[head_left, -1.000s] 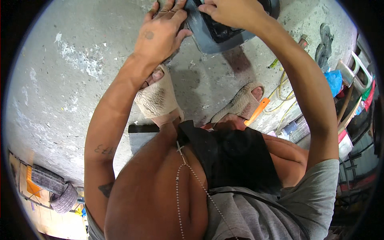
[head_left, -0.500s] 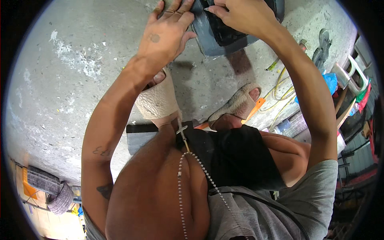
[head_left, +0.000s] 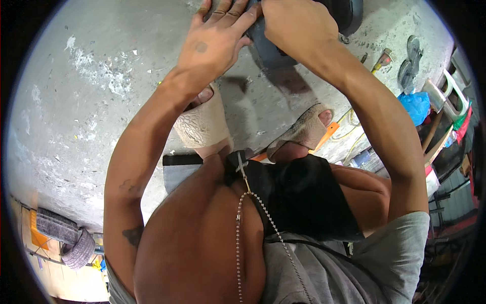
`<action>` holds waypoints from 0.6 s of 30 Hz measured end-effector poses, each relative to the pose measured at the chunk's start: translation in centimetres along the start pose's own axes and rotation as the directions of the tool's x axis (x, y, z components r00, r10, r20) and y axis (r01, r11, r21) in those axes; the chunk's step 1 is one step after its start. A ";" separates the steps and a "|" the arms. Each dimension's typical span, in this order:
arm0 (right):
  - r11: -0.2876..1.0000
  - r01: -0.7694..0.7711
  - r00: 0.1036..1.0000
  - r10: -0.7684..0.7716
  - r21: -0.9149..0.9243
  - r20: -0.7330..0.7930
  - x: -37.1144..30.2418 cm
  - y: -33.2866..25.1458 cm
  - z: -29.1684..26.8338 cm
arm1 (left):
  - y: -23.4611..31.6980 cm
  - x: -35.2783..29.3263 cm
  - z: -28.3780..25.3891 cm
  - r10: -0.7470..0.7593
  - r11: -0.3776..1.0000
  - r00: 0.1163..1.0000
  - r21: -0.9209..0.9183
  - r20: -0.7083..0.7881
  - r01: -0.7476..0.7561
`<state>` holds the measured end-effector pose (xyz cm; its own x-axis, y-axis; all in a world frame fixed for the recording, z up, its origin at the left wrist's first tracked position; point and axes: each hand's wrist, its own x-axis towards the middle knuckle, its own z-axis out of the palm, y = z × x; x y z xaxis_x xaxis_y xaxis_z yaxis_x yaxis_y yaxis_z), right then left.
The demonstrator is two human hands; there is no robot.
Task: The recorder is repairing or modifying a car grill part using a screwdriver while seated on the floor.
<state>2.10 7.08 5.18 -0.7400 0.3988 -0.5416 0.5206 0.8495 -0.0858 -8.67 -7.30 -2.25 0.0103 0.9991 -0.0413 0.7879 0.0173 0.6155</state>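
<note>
A dark grey and black panel-like piece (head_left: pixel 276 54) lies on the concrete at the top, partly cut off by the picture's edge and covered by my hands. My left hand (head_left: pixel 217 38) rests at its left edge, fingers stretched out and spread, thumb along the side. Over the panel's middle, my right hand (head_left: pixel 301 28) is closed, back of the hand up. Its fingertips point toward my left fingers, and whatever they pinch is hidden beneath the hand.
Concrete floor (head_left: pixel 121 126) surrounds my sandalled feet. Flip-flops (head_left: pixel 406 73), a blue plastic bag (head_left: pixel 415 107), a white plastic chair (head_left: pixel 448 96) and a yellow cord (head_left: pixel 349 124) are on the right. Tyres (head_left: pixel 78 249) stand at lower left.
My right hand has shifted left and slightly down, close to my left fingers. A small light tip seen in its pinch is now hidden. The panel appears tilted differently; my left hand barely moved.
</note>
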 end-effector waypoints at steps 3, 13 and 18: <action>0.994 -0.081 0.995 0.085 0.075 -0.045 0.0 0.2 0.2 | 0.1 -0.1 0.3 0.023 0.999 1.000 0.049 -0.011 -0.023; 0.968 -0.107 0.993 0.114 0.228 -0.019 0.2 0.9 0.4 | 0.6 0.0 0.1 0.030 0.994 1.000 0.106 0.000 -0.030; 0.925 -0.234 0.972 0.225 0.300 0.066 1.3 1.6 0.6 | 0.9 0.0 0.1 0.047 0.992 0.999 0.114 -0.015 -0.045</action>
<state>2.19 8.80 3.83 -0.5743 0.5560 -0.6008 0.7825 0.5884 -0.2035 -7.86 -7.25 -1.75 0.0382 0.9993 -0.0011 0.8519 -0.0320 0.5227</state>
